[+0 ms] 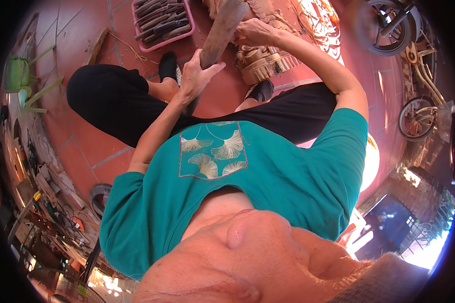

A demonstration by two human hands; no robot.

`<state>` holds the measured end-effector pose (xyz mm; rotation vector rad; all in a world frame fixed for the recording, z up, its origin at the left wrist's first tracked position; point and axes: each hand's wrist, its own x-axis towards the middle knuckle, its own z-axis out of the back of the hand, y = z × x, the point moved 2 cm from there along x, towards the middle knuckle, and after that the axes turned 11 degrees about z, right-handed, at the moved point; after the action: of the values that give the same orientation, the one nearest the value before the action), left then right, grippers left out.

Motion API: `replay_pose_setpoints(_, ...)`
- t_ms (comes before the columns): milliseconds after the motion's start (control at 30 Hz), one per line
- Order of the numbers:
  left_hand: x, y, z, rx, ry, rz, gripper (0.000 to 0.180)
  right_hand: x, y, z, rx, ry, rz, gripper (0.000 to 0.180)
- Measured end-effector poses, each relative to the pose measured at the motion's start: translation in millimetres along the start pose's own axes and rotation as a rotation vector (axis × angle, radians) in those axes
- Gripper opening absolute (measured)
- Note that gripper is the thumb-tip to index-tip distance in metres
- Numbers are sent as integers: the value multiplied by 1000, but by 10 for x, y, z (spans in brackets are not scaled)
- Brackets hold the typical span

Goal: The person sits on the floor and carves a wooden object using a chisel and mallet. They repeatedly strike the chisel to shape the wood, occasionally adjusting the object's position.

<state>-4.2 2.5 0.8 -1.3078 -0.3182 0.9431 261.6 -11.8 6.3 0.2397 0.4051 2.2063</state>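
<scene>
My left hand (pixel 193 78) is closed round a thick, club-like wooden mallet (pixel 222 33), its thumb sticking out to the side. The mallet slants up and away to the right, widening toward its far end. Beyond and to the right, my right hand (pixel 255 33) has its fingers bent together above a carved wooden block (pixel 268 65). What those fingers hold, if anything, is hidden behind the mallet. The pale brown block has rounded relief carving and stands on the floor between my feet.
A pink plastic basket (pixel 191 25) full of chisel-like tools lies ahead on the left. Wood scrap (pixel 96 45) rests on the red tiled floor (pixel 76 111). A green chair (pixel 23 76) stands far left; wheels (pixel 417 118) and a bicycle frame are at right.
</scene>
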Motion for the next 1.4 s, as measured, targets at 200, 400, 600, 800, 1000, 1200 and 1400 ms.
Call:
replay_pose_setpoints(200, 55, 89, -68, 62, -94, -177, 43, 38, -59, -48, -49, -1, -15, 43)
replay_pose_setpoints(400, 71, 62, 43, -115, 28, 43, 46, 166, 12, 40, 38, 13, -62, 33)
replay_pose_setpoints(600, 51, 29, 116, -246, 14, 20, 42, 247, 3, -48, -30, 10, -61, 37)
replay_pose_setpoints(800, -52, 19, 226, -254, -10, 48, 41, 326, -37, 103, 36, -169, -92, 43)
replay_pose_setpoints(1000, -62, 109, 258, -329, -24, 84, 42, 409, -101, -11, 100, -85, -112, 43)
replay_pose_setpoints(1200, 0, 187, 265, -285, -39, 104, 42, 350, -49, -73, 94, 13, -96, 37)
replay_pose_setpoints(1400, 49, 304, 230, -269, -22, 89, 42, 375, -27, -24, 94, 104, -120, 41)
